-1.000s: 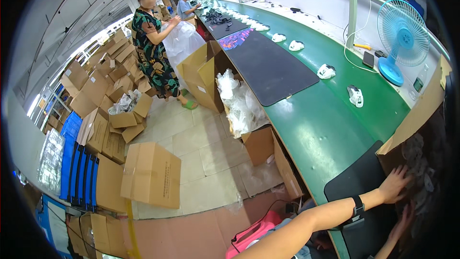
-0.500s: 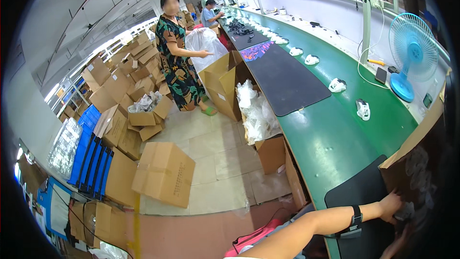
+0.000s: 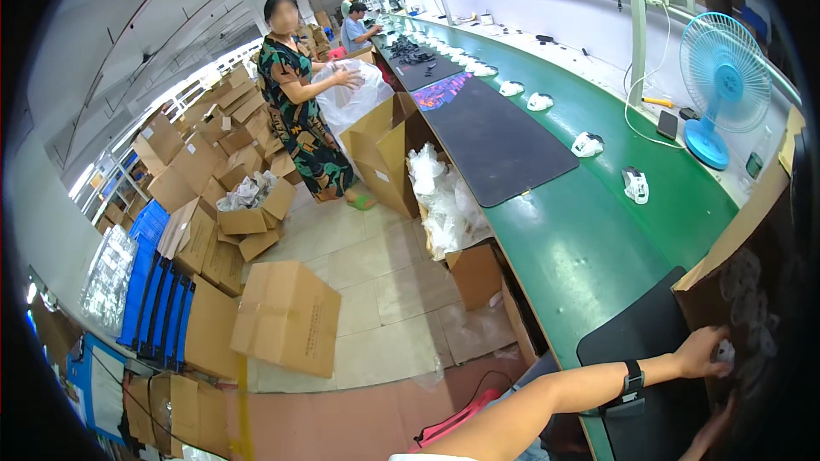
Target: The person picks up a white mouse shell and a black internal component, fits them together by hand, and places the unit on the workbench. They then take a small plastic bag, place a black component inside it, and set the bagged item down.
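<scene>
My left hand (image 3: 702, 353), with a black band on its wrist, reaches right to the open cardboard box (image 3: 736, 235) at the right edge. Its fingers are closed round a small whitish piece (image 3: 725, 353), too hidden to name. Below it, my right hand (image 3: 714, 432) shows only in part by the box's dark side, its fingers unclear. Inside the dim box, several pale, clear-looking pieces (image 3: 752, 312) can be made out. A black mat (image 3: 632, 333) lies on the green bench under my left forearm.
Several white rounded pieces with dark marks (image 3: 635, 185) stand in a row along the green bench (image 3: 589, 248). A blue fan (image 3: 724, 81) is at the back right. Left stand a person holding a plastic bag (image 3: 352, 94), open cartons (image 3: 380, 154) and a closed carton (image 3: 286, 318).
My left hand has lifted slightly within the box's opening, and the whitish piece now shows in its fingers. The standing person has raised a hand over the plastic bag.
</scene>
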The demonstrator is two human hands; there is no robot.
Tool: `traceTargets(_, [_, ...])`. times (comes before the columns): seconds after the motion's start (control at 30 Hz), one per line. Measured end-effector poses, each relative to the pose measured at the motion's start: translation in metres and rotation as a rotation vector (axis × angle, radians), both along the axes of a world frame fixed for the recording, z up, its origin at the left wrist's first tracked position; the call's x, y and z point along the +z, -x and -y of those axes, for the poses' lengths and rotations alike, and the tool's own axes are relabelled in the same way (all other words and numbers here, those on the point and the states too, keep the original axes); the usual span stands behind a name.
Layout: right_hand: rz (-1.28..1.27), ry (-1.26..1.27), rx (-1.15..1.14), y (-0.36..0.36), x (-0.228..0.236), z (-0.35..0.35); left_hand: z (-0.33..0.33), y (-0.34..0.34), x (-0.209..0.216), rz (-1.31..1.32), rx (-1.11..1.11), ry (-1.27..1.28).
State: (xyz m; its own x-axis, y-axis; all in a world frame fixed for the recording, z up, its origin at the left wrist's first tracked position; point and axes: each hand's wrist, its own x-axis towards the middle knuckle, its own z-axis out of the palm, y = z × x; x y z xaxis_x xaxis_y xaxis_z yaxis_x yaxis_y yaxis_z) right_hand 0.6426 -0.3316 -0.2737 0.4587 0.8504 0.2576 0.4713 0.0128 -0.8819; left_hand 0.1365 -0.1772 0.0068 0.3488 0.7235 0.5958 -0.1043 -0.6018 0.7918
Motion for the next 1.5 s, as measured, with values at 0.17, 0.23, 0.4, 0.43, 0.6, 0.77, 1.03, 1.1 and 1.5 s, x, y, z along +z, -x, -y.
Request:
traceTargets(0.17, [-0.391,0.068,0.236,0.057,-0.006,-0.031,-0.006,-0.002,-0.027,-0.113,-0.056,0.119])
traceTargets(0.23, [-0.502,0.081,0.322,0.112,0.059,-0.048,-0.007,0.006,-0.013,0.099,-0.049,0.034])
traceTargets(0.4, [-0.810,0.083,0.502,0.195,0.145,-0.053,0.001,0.024,0.020,0.293,-0.261,0.213])
traceTargets(0.43, [-0.870,0.074,0.524,0.189,0.149,-0.044,0.003,0.017,0.020,0.311,-0.341,0.231])
traceTargets(0.6, [-0.959,0.040,0.473,0.253,0.186,-0.036,0.001,0.014,0.018,0.269,-0.330,0.350])
traceTargets(0.77, [-0.469,-0.095,-0.077,0.372,0.284,-0.026,-0.004,0.018,0.012,0.094,-0.282,0.286])
traceTargets(1.03, [-0.396,-0.121,0.040,0.426,0.330,-0.033,-0.009,0.040,0.011,-0.190,-0.315,0.380])
traceTargets(1.1, [-0.404,-0.112,0.044,0.426,0.341,-0.030,-0.010,0.037,0.009,-0.132,-0.334,0.369])
traceTargets(1.5, [-0.432,-0.264,0.089,0.427,0.332,-0.026,0.012,0.042,0.026,-0.114,-0.370,0.137])
